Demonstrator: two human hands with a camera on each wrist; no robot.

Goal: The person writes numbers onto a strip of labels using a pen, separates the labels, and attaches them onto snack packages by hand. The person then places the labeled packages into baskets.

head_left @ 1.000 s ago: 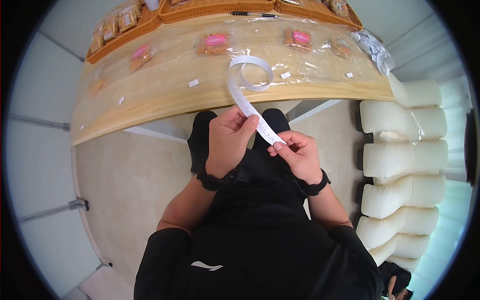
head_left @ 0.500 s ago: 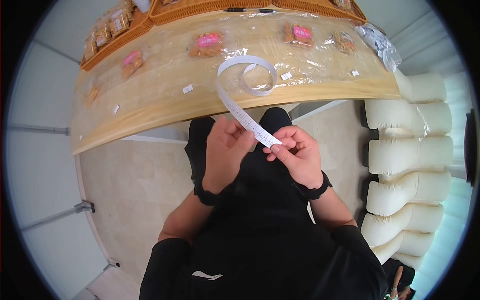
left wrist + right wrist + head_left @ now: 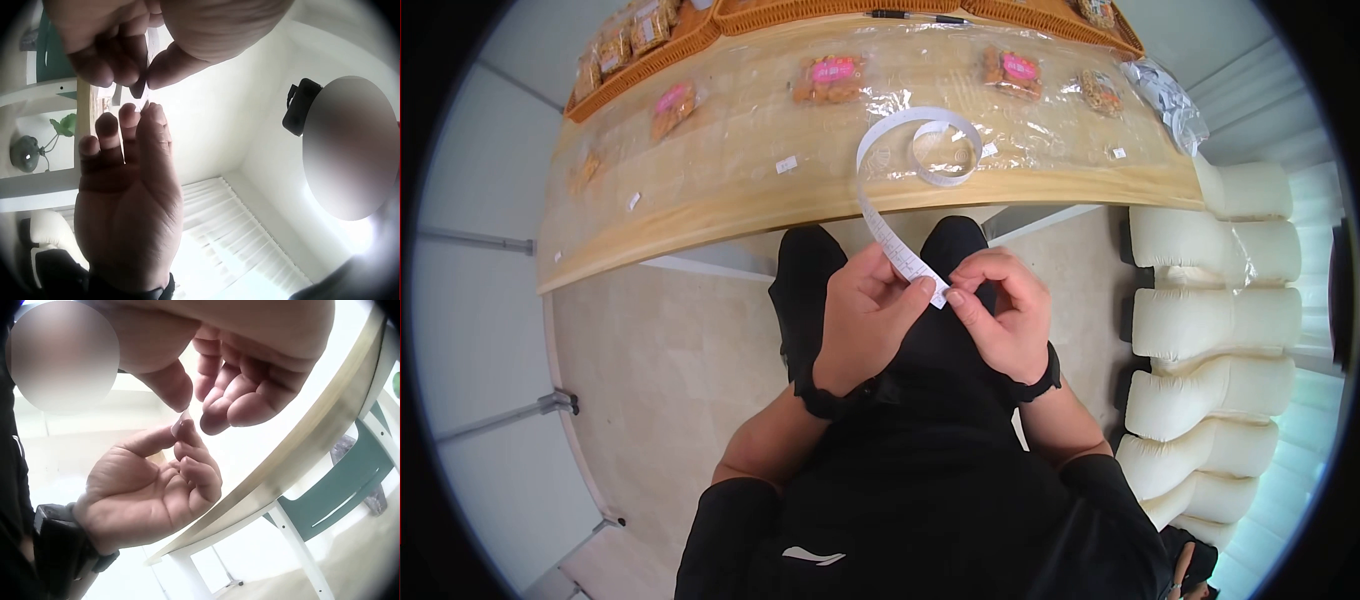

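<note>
A white paper measuring tape [image 3: 908, 262] with printed markings runs from the hands toward the table and curls into a loop. My left hand [image 3: 868, 318] pinches it near its free end between thumb and forefinger. In the right wrist view, that tape end [image 3: 179, 427] pokes out of the left hand's pinch. Beside the end is my right hand [image 3: 1012, 315], its thumb tip right at the tape's edge. The right hand [image 3: 256, 369] has its thumb and forefinger spread apart, the other fingers loosely bent.
Bagged snacks [image 3: 832, 78] and small white tags [image 3: 786, 165] lie on the plastic-covered table [image 3: 730, 222]. Wicker baskets [image 3: 820, 10], a pen [image 3: 915, 17] and a crumpled plastic bag [image 3: 1165, 100] line the far side. Cream padded seats [image 3: 1200, 320] stand at right.
The right hand has let go of the tape's end, which it pinched before. The left hand has slid along the tape to near that end and pinches it there.
</note>
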